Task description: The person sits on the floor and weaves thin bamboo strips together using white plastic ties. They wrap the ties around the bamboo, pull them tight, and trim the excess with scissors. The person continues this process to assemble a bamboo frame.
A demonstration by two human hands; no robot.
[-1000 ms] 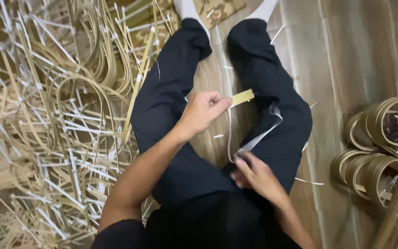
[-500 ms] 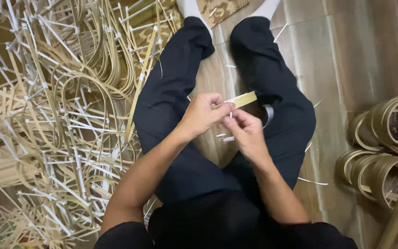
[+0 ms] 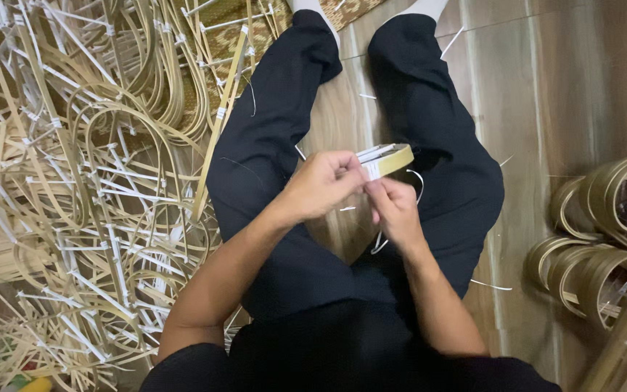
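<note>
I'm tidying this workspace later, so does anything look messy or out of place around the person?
Yes. Thin white slivers lie scattered on the wood floor around the legs, and the bamboo strips sprawl in a tangled heap. The finished rings sit grouped together.

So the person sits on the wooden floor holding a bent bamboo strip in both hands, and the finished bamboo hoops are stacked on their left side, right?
Not quite. The head view shows the finished round bamboo hoops on the person's right side. The left hand and right hand do hold the pale bent bamboo strip, over the wooden floor.
</note>
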